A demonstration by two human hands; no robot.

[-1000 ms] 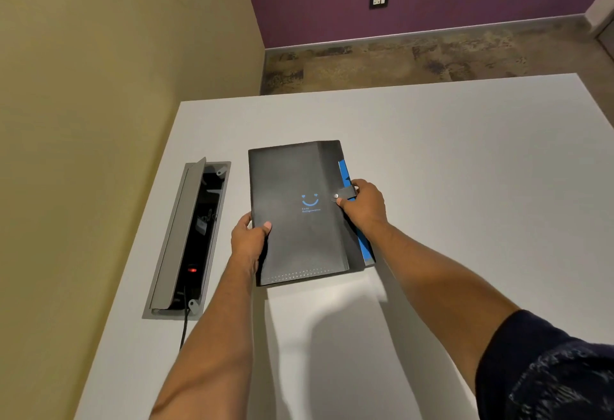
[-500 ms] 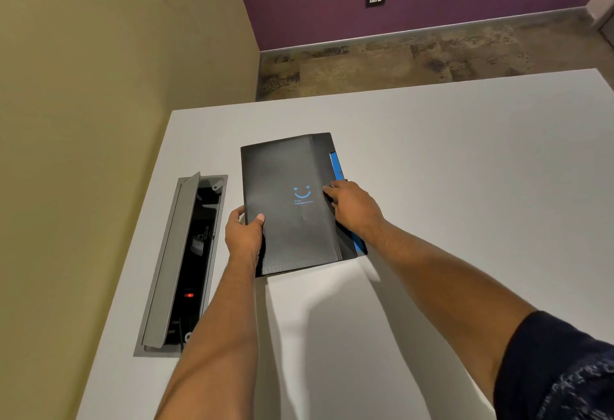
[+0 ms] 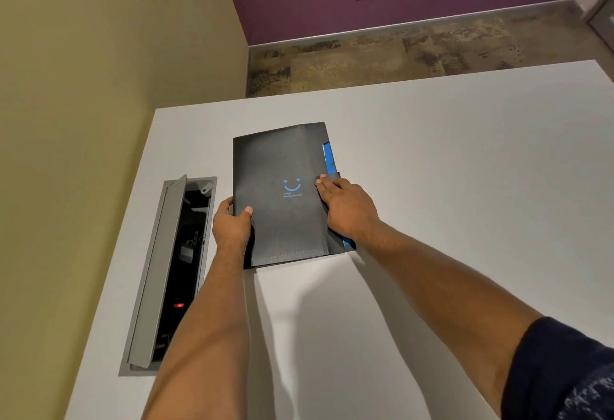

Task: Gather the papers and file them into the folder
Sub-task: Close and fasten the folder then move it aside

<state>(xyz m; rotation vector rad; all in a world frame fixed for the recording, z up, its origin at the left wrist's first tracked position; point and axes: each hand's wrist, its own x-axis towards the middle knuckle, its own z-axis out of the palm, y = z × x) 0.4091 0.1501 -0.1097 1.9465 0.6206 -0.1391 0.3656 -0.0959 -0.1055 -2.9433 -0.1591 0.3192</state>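
Note:
A black folder (image 3: pixel 279 167) with a blue smile mark lies closed and flat on the white table (image 3: pixel 465 187). A blue strip (image 3: pixel 328 155) shows along its right edge. My left hand (image 3: pixel 232 225) grips the folder's left edge, thumb on the cover. My right hand (image 3: pixel 347 207) lies flat on the right side of the cover, its fingertips pressing on the strap's snap. No loose papers are visible; whatever is inside the folder is hidden.
A grey cable box (image 3: pixel 172 270) with its lid raised is sunk into the table left of the folder, a red light inside. An olive wall runs along the left. The table's far edge lies beyond the folder, with brown floor behind.
My right hand has slid from the folder's right edge onto the cover and now presses the strap's snap. The left hand keeps its hold on the left edge.

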